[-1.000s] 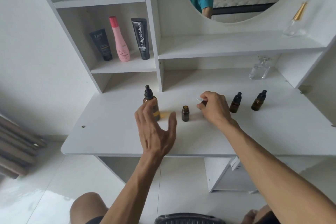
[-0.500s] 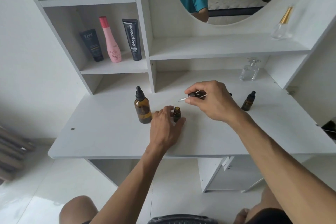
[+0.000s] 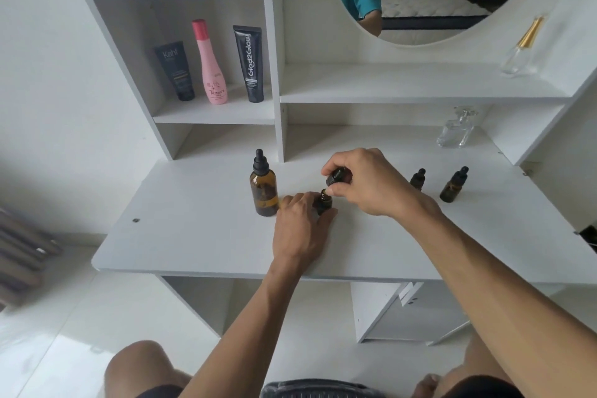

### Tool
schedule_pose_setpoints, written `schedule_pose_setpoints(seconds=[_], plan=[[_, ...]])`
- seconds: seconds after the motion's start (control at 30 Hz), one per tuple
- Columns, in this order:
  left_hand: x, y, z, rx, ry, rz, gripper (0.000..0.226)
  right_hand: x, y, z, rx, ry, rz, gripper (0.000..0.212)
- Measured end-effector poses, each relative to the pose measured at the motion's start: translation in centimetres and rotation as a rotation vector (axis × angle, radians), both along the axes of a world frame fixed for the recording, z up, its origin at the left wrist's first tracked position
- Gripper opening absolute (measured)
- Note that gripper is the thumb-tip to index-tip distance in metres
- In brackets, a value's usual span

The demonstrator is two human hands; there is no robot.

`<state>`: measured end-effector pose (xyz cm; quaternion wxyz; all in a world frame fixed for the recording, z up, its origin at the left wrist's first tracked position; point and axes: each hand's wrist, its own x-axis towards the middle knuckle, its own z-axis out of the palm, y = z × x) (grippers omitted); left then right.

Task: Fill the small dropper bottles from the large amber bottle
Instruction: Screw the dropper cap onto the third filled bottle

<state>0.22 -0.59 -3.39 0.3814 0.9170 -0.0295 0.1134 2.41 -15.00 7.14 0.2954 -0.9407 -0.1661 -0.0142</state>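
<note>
I note the white desk first, then the large amber bottle standing capped and upright, just left of my hands. My left hand has fingers curled round the open small bottle, steadying it on the desk. My right hand pinches the black dropper cap directly above that neck. Two capped small bottles stand apart at right. In my judgement, the cap goes on best if lowered squarely, with the pipette centred before twisting and the base pressed down.
</note>
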Motion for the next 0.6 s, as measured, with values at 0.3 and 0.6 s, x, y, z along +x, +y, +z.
schedule_pose_setpoints(seconds=[0.3,0.6], plan=[[-0.1,0.2,0.1,-0.034,-0.004,-0.012,0.026,0.4,0.8,-2.0,0.006,0.063,0.004,0.031],[-0.2,0.1,0.1,-0.033,0.004,0.002,0.025,0.8,0.3,-2.7,0.071,0.060,0.062,0.031]])
